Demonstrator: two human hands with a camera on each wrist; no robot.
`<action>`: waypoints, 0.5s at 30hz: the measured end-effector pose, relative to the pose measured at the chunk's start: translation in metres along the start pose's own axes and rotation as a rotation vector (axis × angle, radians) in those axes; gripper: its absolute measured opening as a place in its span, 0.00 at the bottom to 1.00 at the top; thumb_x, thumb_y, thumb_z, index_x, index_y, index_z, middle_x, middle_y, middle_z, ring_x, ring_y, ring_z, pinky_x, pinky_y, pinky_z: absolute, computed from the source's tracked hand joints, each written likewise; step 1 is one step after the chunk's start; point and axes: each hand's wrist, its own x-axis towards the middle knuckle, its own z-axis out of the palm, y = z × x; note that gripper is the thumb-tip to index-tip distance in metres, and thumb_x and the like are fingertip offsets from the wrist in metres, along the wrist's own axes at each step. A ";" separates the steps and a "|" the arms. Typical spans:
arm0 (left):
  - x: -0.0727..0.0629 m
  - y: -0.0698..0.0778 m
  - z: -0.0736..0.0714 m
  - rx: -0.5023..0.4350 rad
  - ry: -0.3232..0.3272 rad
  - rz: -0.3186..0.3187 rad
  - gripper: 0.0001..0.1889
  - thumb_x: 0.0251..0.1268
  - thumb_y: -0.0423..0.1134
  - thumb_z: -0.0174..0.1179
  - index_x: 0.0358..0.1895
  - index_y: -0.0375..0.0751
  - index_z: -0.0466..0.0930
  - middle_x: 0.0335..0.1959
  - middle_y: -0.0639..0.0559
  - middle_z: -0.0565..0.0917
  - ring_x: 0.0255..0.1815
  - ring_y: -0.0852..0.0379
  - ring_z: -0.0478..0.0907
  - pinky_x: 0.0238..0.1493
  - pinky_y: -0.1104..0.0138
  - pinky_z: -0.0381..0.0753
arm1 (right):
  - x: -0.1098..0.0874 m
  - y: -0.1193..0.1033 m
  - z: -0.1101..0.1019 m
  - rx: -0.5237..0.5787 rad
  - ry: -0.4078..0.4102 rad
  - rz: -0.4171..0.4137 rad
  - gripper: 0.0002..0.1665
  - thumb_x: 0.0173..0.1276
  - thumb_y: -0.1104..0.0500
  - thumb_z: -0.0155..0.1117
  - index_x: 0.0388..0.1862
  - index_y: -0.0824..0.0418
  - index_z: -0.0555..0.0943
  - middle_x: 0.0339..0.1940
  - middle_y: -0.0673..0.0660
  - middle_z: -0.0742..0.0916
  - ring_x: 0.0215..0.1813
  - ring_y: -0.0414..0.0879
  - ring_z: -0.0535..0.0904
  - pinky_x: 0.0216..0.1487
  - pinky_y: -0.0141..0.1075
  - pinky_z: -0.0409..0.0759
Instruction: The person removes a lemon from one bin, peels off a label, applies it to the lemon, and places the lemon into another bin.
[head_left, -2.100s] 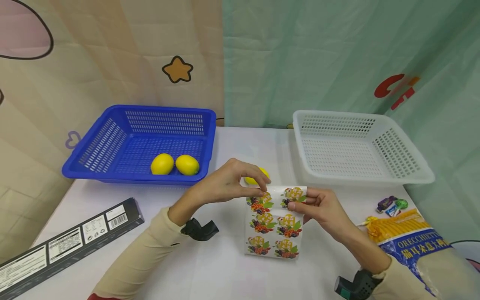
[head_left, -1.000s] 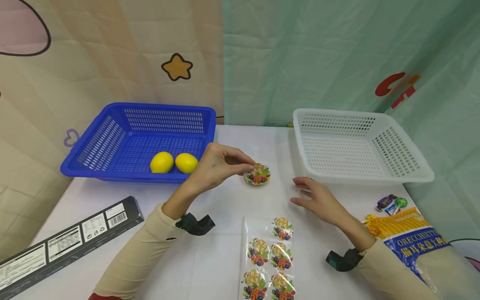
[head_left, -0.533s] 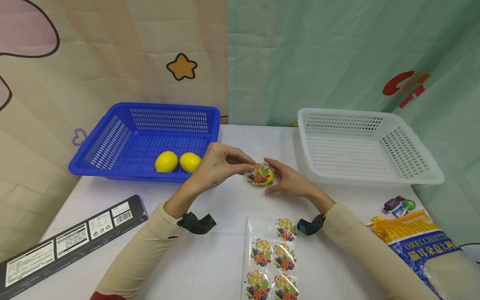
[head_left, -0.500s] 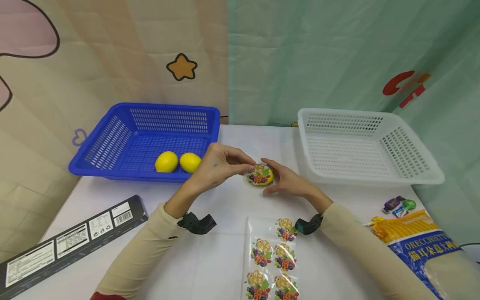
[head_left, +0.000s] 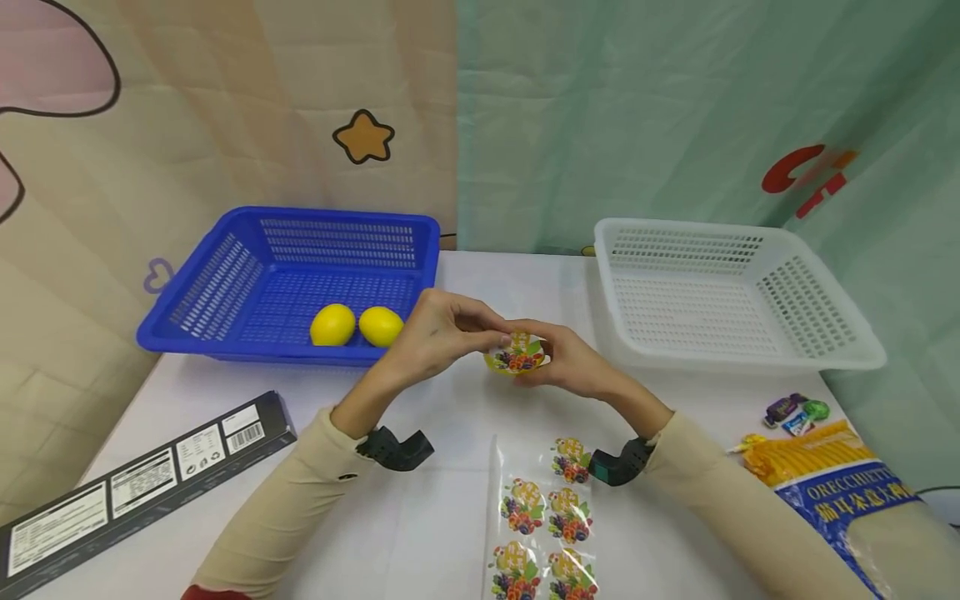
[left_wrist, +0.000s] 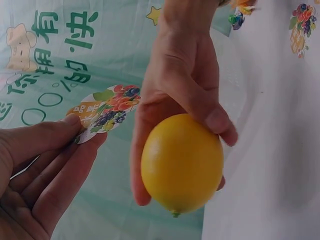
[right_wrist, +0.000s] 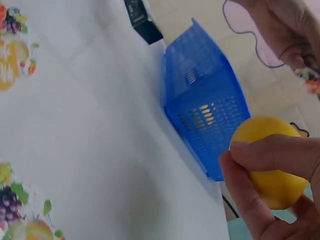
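Observation:
My left hand [head_left: 435, 337] pinches a round fruit-print sticker [head_left: 519, 353] by its edge, between thumb and fingers. In the left wrist view the sticker [left_wrist: 106, 111] stands apart from the lemon [left_wrist: 182, 162], beside it. My right hand [head_left: 572, 364] grips that lemon from the right, thumb and fingers around its sides; the right wrist view shows the lemon [right_wrist: 267, 162] raised off the white tabletop. From the head, the sticker hides most of the lemon. Below the hands lies the sticker sheet [head_left: 542, 533], several printed stickers on it and a blank spot at its upper left.
Two lemons [head_left: 381, 326] sit in the blue basket [head_left: 288, 350] at left. A white basket [head_left: 738, 360] stands back right. Wrapped candies [head_left: 797, 414] and an orecchiette pasta bag [head_left: 847, 500] lie at right, a long dark box [head_left: 150, 483] at left.
My left hand peeled a sticker from the sheet and brought it over the lemon; the sheet now lies on the table. My right hand let the sheet go, moved left and picked up the lemon.

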 end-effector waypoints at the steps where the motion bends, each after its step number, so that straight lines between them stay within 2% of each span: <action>1: 0.000 0.000 0.001 -0.001 0.000 0.000 0.04 0.56 0.28 0.71 0.35 0.34 0.89 0.31 0.49 0.89 0.30 0.56 0.86 0.33 0.62 0.86 | -0.002 -0.005 0.000 0.026 -0.006 0.001 0.42 0.55 0.72 0.74 0.69 0.57 0.73 0.64 0.53 0.79 0.55 0.48 0.78 0.53 0.45 0.80; 7: -0.001 -0.001 0.004 0.003 -0.015 0.004 0.04 0.57 0.28 0.70 0.35 0.35 0.89 0.32 0.49 0.89 0.32 0.58 0.86 0.37 0.64 0.86 | -0.011 -0.022 0.002 0.145 -0.059 0.034 0.44 0.55 0.69 0.76 0.71 0.56 0.70 0.58 0.58 0.80 0.49 0.53 0.81 0.45 0.43 0.85; 11: -0.002 0.000 0.006 0.018 -0.017 0.017 0.03 0.57 0.28 0.70 0.35 0.35 0.89 0.32 0.49 0.89 0.32 0.58 0.86 0.36 0.64 0.86 | -0.014 -0.029 0.001 0.110 -0.044 0.022 0.41 0.58 0.64 0.75 0.70 0.52 0.71 0.61 0.54 0.80 0.53 0.51 0.80 0.49 0.41 0.83; 15: -0.003 0.000 0.008 0.035 -0.009 0.029 0.04 0.57 0.29 0.70 0.35 0.35 0.89 0.31 0.49 0.88 0.30 0.58 0.86 0.35 0.65 0.86 | -0.016 -0.032 0.000 0.082 -0.014 0.042 0.37 0.60 0.62 0.74 0.69 0.54 0.73 0.63 0.52 0.80 0.54 0.51 0.80 0.49 0.40 0.82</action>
